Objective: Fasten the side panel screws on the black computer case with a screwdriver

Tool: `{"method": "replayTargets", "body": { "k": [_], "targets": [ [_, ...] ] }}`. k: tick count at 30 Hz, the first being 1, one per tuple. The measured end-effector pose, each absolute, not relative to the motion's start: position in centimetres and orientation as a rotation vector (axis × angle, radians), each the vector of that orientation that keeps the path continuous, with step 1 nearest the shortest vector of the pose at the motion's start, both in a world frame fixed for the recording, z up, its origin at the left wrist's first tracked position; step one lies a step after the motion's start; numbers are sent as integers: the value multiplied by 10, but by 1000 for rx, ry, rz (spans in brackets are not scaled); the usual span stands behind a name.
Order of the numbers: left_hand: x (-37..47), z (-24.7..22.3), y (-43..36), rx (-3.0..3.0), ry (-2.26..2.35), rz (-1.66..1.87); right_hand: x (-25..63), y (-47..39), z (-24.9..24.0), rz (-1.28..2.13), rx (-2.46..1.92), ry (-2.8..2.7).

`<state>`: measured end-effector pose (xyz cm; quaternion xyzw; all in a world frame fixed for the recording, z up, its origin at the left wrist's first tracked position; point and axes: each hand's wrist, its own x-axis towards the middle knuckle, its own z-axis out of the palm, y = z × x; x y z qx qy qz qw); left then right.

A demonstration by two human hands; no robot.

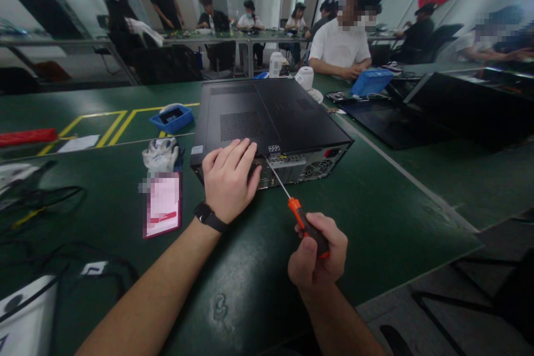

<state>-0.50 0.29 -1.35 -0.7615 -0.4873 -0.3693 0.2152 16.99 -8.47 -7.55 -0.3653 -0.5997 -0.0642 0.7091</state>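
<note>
A black desktop computer case (300,117) lies flat on the green table, its rear panel with the fan grille (317,168) facing me. My left hand (231,178) rests on the near left edge of the case, fingers stretched over the top cover and thumb down along the rear panel. In my right hand (319,250) is a screwdriver (297,211) with an orange and dark handle, fingers wrapped round it. Its shaft points up and left, and the tip meets the upper edge of the rear panel, just right of my left thumb. Any screw there is too small to make out.
Left of the case are a blue bin (172,118), gloves (161,154) and a pink-edged card (163,204). Cables (50,192) lie far left. Opposite sits a person (342,44) near another blue bin (372,82); dark panels (471,111) stand right. The table edge runs along the lower right.
</note>
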Motion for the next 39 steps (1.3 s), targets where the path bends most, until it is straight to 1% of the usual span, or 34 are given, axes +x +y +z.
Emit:
{"method": "replayTargets", "body": {
  "k": [4, 11, 20, 26, 32, 39],
  "targets": [
    [-5, -14, 3, -2119, -1353, -1028, 170, -83, -72, -126, -763, -1342],
    [-5, -14, 3, -2113, -1354, -1031, 173, -86, -80, -167, -860, -1343],
    [-6, -15, 4, -2119, -1358, -1038, 171, -84, -71, -129, -769, -1358],
    [-6, -14, 3, -2118, -1349, -1020, 174, -88, -82, -259, -915, -1336],
    [-6, -15, 3, -2123, -1350, -1032, 171, -86, -71, -139, -818, -1354],
    [-6, -14, 3, -2123, -1354, -1035, 173, -87, -76, -224, -882, -1357]
  ]
}}
